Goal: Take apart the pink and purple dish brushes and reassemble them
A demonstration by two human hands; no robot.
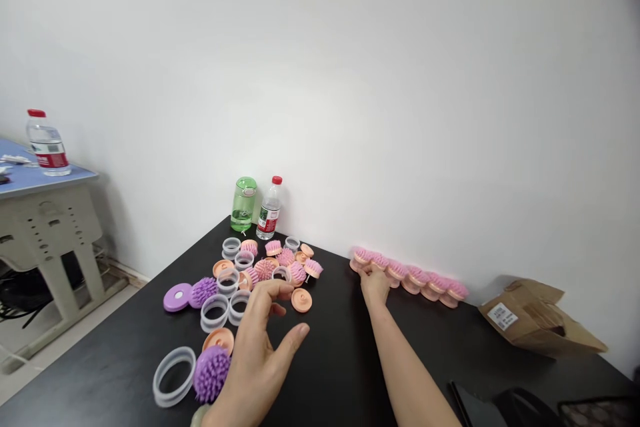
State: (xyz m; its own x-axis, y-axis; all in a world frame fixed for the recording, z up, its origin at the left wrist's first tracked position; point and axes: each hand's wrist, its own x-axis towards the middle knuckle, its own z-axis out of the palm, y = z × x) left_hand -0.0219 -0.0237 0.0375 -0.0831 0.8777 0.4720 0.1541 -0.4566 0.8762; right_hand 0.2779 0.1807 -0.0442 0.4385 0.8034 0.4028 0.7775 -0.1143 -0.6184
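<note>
My left hand (255, 353) is raised over the table with its thumb and fingers apart and nothing in it. Beside it lie a purple bristle brush (212, 373), a large clear ring (174, 377) and a peach round cap (301, 300). At the wall, my right hand (375, 283) has its fingers closed on a pink scalp brush (361, 257) at the left end of a row. Several more assembled pink brushes (415, 279) continue that row, bristles up. My right fingertips are partly hidden against the brush.
Loose pink bristle heads (265, 269), clear rings (215, 312) and a purple brush in two parts (178, 297) lie at left. A green bottle (243, 205) and a water bottle (269, 210) stand behind. An opened cardboard box (540, 320) sits right; a blue desk (30, 177) stands far left.
</note>
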